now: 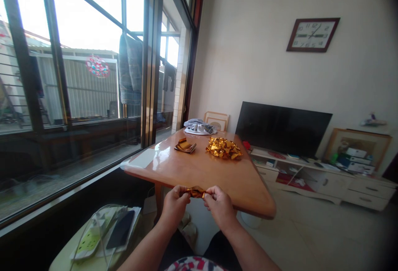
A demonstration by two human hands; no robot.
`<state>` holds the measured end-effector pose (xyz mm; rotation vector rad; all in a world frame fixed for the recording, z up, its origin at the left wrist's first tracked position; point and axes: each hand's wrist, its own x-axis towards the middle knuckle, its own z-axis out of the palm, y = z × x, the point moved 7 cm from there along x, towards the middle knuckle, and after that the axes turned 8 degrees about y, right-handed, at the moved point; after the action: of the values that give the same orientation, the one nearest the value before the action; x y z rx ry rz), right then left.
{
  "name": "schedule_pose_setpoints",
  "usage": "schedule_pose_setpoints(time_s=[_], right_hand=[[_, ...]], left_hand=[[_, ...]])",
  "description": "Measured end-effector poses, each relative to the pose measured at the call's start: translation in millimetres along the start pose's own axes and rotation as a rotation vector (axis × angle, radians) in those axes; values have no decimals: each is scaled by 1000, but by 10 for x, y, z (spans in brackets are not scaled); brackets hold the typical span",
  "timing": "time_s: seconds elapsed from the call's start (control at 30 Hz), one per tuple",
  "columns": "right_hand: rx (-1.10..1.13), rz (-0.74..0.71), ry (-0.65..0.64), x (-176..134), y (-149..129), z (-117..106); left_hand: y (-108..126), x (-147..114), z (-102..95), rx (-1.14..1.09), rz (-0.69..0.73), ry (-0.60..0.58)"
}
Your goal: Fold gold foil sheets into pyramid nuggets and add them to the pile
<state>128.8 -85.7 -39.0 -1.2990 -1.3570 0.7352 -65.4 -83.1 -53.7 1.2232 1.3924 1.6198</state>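
Two bare hands are at work on one thing: our left hand (175,202) and right hand (219,205) meet at a narrow strip of shiny gold foil (195,192), level with the middle of the tabletop's (199,176) near edge. Whether the strip rests on that edge we cannot tell. Our fingers (185,196) grasp it, pinching one end on each side.

Near the right edge sits a rounded heap of pointed, folded gold foil pieces (224,148); to its left, nearer the left edge, lies a small flat stack of gold-brown foil sheets (185,145). A crumpled grey and white cloth (200,127) lies by the far edge.

We judge the step in hand to be folding or creasing the strip; the next move calls for an even pinch, both ends aligned.
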Motion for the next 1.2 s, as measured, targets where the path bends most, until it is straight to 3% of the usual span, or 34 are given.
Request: schedule_pose_setpoints(time_s=[0.5, 0.73, 1.0, 1.2], right_hand=[[52, 22, -39, -72, -187, -27], [57, 16, -41, -58, -173, -32], [335, 307, -40, -42, 81, -52], [385, 351, -28, -28, 121, -46]], left_hand=[[-117, 33, 6, 0, 11, -6], [5, 2, -10, -33, -35, 2], [110, -96, 6, -207, -211, -104], [40, -104, 11, -282, -272, -122]])
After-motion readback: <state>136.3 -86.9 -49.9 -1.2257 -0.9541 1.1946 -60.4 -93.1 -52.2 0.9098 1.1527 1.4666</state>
